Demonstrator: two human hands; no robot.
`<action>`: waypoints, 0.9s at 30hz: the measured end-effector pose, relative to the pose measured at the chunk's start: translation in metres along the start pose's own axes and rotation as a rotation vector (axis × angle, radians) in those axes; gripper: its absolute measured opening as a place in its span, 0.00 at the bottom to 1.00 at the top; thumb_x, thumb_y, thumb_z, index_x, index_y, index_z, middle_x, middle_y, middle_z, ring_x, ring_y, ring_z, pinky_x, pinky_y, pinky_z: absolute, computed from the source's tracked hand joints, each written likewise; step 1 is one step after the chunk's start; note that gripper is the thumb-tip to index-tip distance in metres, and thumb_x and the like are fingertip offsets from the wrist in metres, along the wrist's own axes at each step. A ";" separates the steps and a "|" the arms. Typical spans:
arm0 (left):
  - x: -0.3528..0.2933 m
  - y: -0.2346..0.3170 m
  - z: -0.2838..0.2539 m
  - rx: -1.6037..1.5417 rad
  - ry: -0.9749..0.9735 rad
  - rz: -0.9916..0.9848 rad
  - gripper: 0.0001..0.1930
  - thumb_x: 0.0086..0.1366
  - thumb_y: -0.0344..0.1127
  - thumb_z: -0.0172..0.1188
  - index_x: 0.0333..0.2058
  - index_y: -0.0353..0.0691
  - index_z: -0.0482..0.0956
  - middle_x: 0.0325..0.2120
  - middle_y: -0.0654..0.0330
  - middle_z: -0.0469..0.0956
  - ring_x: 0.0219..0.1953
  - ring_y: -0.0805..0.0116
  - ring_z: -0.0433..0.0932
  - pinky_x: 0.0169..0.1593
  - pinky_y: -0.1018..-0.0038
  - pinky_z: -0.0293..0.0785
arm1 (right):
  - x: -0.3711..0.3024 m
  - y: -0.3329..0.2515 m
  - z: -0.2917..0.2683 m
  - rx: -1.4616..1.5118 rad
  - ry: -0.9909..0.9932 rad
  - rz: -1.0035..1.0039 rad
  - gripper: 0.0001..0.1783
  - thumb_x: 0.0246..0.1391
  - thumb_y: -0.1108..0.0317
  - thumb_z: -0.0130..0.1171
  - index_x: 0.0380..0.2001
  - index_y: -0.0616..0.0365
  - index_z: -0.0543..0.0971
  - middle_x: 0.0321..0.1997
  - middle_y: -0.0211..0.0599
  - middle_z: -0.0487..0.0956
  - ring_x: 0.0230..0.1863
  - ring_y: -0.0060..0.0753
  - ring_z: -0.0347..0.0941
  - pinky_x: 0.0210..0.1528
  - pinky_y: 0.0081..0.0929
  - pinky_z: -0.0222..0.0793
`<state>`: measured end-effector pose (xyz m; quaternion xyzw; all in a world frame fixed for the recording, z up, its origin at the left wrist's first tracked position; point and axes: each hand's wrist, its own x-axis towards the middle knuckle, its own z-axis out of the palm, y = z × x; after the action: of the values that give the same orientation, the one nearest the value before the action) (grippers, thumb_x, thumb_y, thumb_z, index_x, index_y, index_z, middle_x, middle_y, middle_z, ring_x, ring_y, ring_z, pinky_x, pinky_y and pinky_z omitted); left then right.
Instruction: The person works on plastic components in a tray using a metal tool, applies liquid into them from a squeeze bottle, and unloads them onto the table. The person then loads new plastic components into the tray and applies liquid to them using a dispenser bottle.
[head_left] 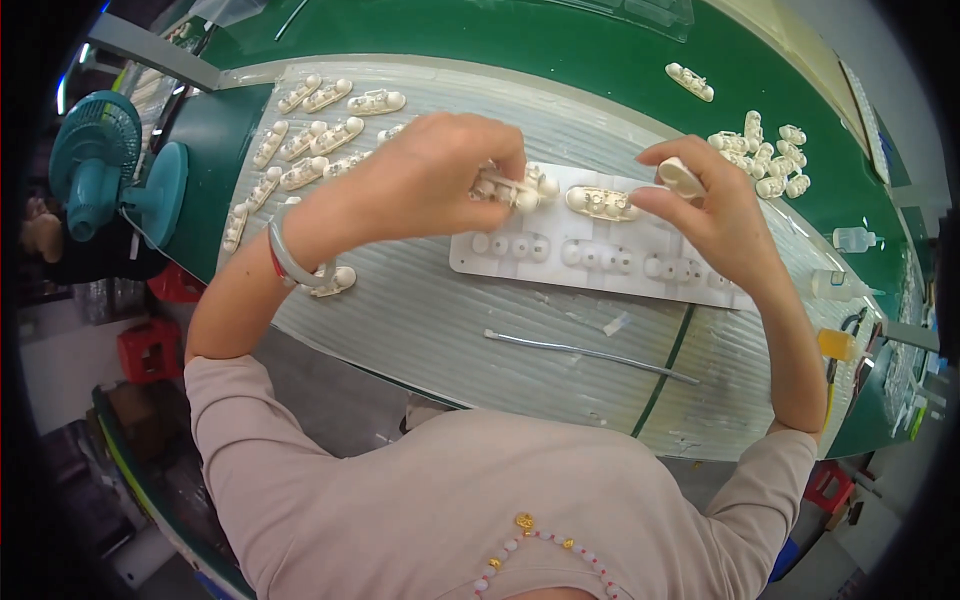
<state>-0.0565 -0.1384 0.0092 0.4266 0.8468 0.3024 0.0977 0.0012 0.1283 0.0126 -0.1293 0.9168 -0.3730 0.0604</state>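
My left hand (430, 180) is closed on small cream plastic figure pieces (515, 190), held over the left end of a white tray (510, 266) with rows of shaped hollows. How many pieces are in those fingers I cannot tell. Thumb and fingers of my right hand (730, 220) pinch an oval cream plastic piece (682, 177), its smooth face showing. Between the hands, another cream figure piece (600, 203) sits in the tray's back row. The front row of hollows holds nothing.
Several cream pieces (303, 142) lie at the left of the ribbed mat, and a heap of them (760, 155) at the back right. A thin grey rod (590, 355) lies in front of the tray. Small bottles (838, 284) stand at right, a teal fan (105, 165) at left.
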 end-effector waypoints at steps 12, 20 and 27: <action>-0.046 0.028 0.015 0.085 0.130 0.096 0.17 0.44 0.25 0.68 0.37 0.38 0.77 0.35 0.56 0.75 0.35 0.61 0.75 0.37 0.73 0.74 | -0.041 -0.009 0.034 0.161 0.079 -0.099 0.31 0.44 0.79 0.60 0.54 0.58 0.67 0.43 0.41 0.75 0.43 0.40 0.72 0.46 0.33 0.68; -0.051 0.022 0.042 0.126 0.199 0.029 0.19 0.50 0.34 0.67 0.41 0.37 0.77 0.34 0.56 0.73 0.36 0.60 0.72 0.37 0.71 0.71 | -0.033 -0.003 0.052 -0.102 0.114 -0.468 0.25 0.35 0.74 0.67 0.42 0.61 0.74 0.42 0.39 0.76 0.43 0.41 0.73 0.44 0.32 0.69; -0.041 0.021 0.042 0.180 0.246 0.113 0.19 0.48 0.34 0.66 0.39 0.33 0.76 0.33 0.56 0.72 0.34 0.60 0.72 0.36 0.69 0.72 | -0.018 0.017 0.004 -0.122 0.351 -0.375 0.17 0.42 0.72 0.66 0.38 0.62 0.76 0.43 0.43 0.76 0.42 0.39 0.73 0.41 0.31 0.70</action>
<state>0.0004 -0.1431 -0.0161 0.4405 0.8506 0.2803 -0.0627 0.0160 0.1424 -0.0016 -0.2337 0.8940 -0.3386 -0.1777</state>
